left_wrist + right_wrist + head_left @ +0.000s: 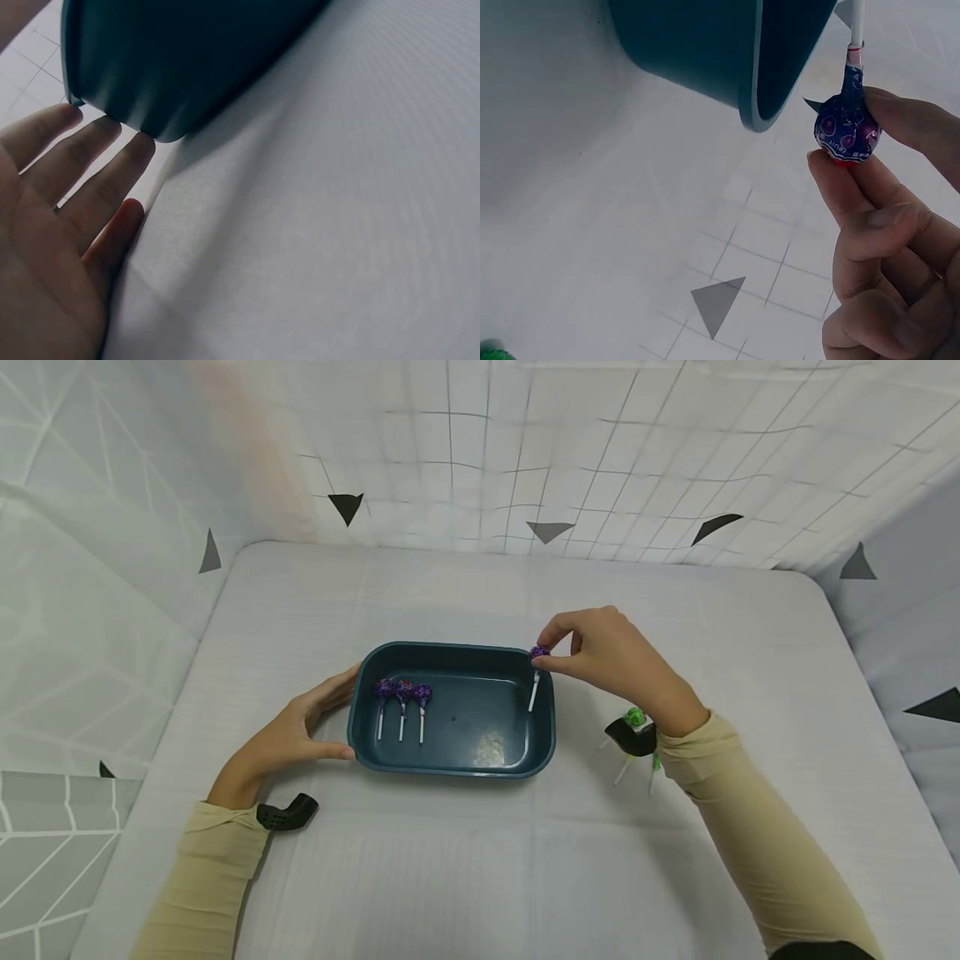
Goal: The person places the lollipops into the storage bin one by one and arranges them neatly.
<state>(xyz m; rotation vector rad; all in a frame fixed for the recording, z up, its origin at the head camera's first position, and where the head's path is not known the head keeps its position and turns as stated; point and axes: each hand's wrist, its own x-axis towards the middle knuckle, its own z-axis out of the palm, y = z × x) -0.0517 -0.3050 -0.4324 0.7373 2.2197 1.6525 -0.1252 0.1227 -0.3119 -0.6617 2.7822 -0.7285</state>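
A dark teal plastic tray (453,768) sits in the middle of the table. Inside it, at the left, three purple-wrapped lollipops (403,692) lie side by side with their white sticks toward me. My right hand (611,643) pinches another purple lollipop (847,129) by its candy head between thumb and fingers, at the tray's right end; its stick hangs down over the tray in the head view. My left hand (300,727) has its fingers spread against the tray's left end, and the left wrist view shows straight fingertips (139,146) touching the outer wall (187,67).
Green-wrapped lollipops (635,717) lie on the white table right of the tray, partly hidden by the black wrist device (633,737) and right forearm. Another black device (288,814) is at the left wrist. White patterned curtains (480,452) stand behind the table.
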